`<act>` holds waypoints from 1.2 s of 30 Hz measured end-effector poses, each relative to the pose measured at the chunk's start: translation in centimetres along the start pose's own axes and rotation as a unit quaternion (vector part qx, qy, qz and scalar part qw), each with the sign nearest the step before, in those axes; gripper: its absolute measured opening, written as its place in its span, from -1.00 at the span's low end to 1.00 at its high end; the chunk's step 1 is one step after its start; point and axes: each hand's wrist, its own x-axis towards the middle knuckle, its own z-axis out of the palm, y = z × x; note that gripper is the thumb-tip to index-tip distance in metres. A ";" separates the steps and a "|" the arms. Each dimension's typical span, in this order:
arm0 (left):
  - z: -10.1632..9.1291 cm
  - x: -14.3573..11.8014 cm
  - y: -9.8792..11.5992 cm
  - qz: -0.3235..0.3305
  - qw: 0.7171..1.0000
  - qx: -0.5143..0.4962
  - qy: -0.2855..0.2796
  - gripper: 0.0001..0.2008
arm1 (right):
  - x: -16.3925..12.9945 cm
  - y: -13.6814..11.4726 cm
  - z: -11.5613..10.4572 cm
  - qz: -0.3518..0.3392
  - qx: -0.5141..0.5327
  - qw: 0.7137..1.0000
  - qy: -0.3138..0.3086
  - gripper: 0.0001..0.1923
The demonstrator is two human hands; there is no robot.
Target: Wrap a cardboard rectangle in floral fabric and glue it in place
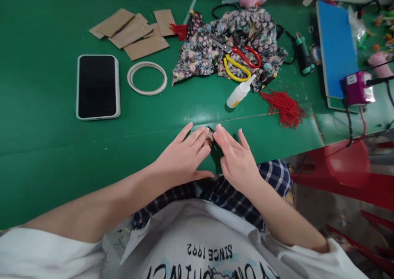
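Both hands meet near the front edge of the green table (46,139), over a small dark and tan piece (210,137) that is mostly covered by fingers; its kind does not show. My left hand (187,155) lies fairly flat with fingers stretched out, their tips on the piece. From the other side, my right hand (238,160) touches the piece's right edge with extended fingertips. Just beyond them, a white squeeze bottle (238,95) with a pointed nozzle lies on its side. Scissors (243,61) with one red and one yellow handle rest on flowered fabric (197,57).
Left of the fabric are a tape roll (147,78), a phone or tablet (97,86) and several cardboard pieces (132,32). To the right lie red threads (285,108), a green-handled tool (304,55), a blue board (337,49) and a purple box (358,88) with cables. A red stool (347,160) stands below.
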 end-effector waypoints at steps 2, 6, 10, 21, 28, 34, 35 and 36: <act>0.0 0.0 0.0 -0.001 1.000 -0.004 0.000 -0.26 | 0.0 0.0 -0.1 -0.005 -0.008 1.000 0.000 -0.19; 0.0 0.0 -0.2 0.000 1.000 -0.013 0.001 -0.29 | -0.1 -0.1 0.0 -0.008 -0.017 1.000 -0.001 -0.19; -0.1 -0.1 -0.2 -0.002 1.000 -0.025 0.000 -0.32 | -0.2 -0.4 0.2 -0.008 -0.007 1.000 -0.006 -0.19; -0.3 -0.2 -0.1 -0.023 0.998 -0.058 0.010 -0.45 | -0.3 -0.8 -0.2 0.041 0.118 0.992 0.026 -0.17; -0.2 -0.2 -0.2 -0.022 0.998 -0.055 0.011 -0.44 | -0.3 -0.1 0.1 0.068 0.102 0.991 0.047 -0.15; -0.5 -0.1 -0.2 -0.036 0.998 -0.055 -0.002 -0.49 | 0.2 -0.4 0.4 0.034 0.025 0.999 0.015 -0.16; -0.5 -0.1 -0.2 -0.036 0.998 -0.053 -0.002 -0.50 | 0.3 -0.4 0.1 0.032 0.023 0.999 0.013 -0.15; -0.5 -0.1 -0.2 -0.036 0.998 -0.052 -0.001 -0.50 | 0.3 -0.4 -0.1 0.031 0.025 0.999 0.015 -0.15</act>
